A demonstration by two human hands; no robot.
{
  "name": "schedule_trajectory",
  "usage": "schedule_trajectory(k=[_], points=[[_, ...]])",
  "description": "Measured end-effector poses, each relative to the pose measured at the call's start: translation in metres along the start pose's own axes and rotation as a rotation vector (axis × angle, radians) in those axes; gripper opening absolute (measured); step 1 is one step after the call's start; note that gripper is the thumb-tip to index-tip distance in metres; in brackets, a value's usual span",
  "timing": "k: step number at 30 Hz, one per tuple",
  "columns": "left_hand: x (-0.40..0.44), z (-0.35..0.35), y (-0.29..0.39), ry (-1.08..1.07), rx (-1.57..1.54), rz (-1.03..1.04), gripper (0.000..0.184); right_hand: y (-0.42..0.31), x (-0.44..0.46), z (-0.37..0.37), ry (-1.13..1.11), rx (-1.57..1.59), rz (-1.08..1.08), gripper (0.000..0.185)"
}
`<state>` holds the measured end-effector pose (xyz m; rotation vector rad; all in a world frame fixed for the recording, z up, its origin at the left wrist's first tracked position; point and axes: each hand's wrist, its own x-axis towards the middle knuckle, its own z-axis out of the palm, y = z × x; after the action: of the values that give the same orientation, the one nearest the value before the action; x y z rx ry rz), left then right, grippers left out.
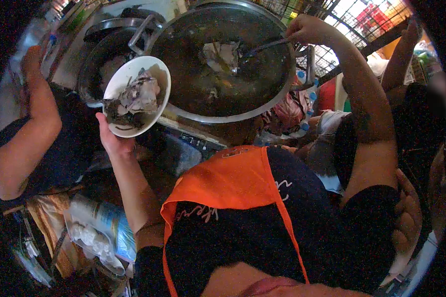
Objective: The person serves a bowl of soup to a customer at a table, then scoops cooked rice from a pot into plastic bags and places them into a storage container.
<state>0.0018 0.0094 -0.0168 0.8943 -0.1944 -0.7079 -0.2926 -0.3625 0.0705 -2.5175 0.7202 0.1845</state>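
Observation:
My left hand [115, 140] is closed on the lower edge of a white bowl [120, 81], which tilts beside the big pot. Inside the bowl lie pale greyish chunks [141, 96], meat or fish, with dark strips and some broth. My right hand [307, 30] grips the handle of a ladle [265, 47] at the pot's far right rim. The ladle's head is in the large metal pot [223, 119], by a pale chunk [222, 55] at the surface of the dark broth. Part of the ladle's head is hidden there.
A smaller dark pot [91, 74] stands left of the big one, whose side handle [309, 64] sticks out right. Bottles with blue caps [305, 126] are below it. Other people's arms [29, 128] show at both sides. Plastic bags [96, 240] lie lower left.

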Motion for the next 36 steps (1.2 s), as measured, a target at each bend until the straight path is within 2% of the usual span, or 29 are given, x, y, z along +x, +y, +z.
schedule_trajectory(k=[4,7,10,13,15,18,19,20,24,26,27,30,36], points=[[-0.006,0.012,0.001,0.065,0.039,0.016,0.052,0.000,0.001,0.002,-0.003,0.045,-0.021,0.016],[-0.005,0.005,0.001,-0.009,0.014,0.009,0.052,-0.008,-0.002,0.001,-0.012,0.027,0.012,0.015],[-0.003,0.002,0.001,0.017,0.021,0.001,0.052,-0.016,-0.006,-0.005,-0.095,0.088,0.099,0.016],[-0.001,-0.001,0.001,-0.035,-0.005,-0.024,0.051,-0.015,-0.007,-0.009,-0.004,-0.015,0.061,0.018],[-0.001,0.000,0.002,-0.010,-0.003,-0.040,0.051,-0.011,-0.006,-0.016,0.007,0.088,0.037,0.021],[-0.003,0.003,0.003,0.022,0.004,-0.066,0.051,-0.011,-0.001,-0.028,0.067,-0.009,0.033,0.021],[-0.003,0.004,0.004,0.030,0.010,-0.076,0.050,-0.013,-0.008,-0.028,0.115,0.181,-0.011,0.020],[-0.004,0.005,0.005,0.033,0.011,-0.065,0.050,-0.015,-0.009,-0.030,0.116,0.180,-0.022,0.020],[-0.001,0.006,0.013,-0.002,0.032,-0.046,0.050,-0.031,-0.005,-0.050,0.104,-0.070,-0.011,0.019],[0.001,0.003,0.013,0.009,0.071,-0.082,0.049,-0.043,-0.007,-0.054,0.100,-0.065,-0.002,0.018],[0.004,0.002,0.014,-0.086,0.009,-0.090,0.050,-0.050,-0.010,-0.057,0.100,-0.061,-0.001,0.018],[0.000,0.011,0.019,0.008,0.089,-0.107,0.050,-0.068,-0.015,-0.065,0.105,-0.053,-0.002,0.016],[-0.013,0.058,0.019,-0.038,0.148,-0.145,0.052,-0.101,-0.025,-0.077,0.128,-0.139,-0.031,0.014]])
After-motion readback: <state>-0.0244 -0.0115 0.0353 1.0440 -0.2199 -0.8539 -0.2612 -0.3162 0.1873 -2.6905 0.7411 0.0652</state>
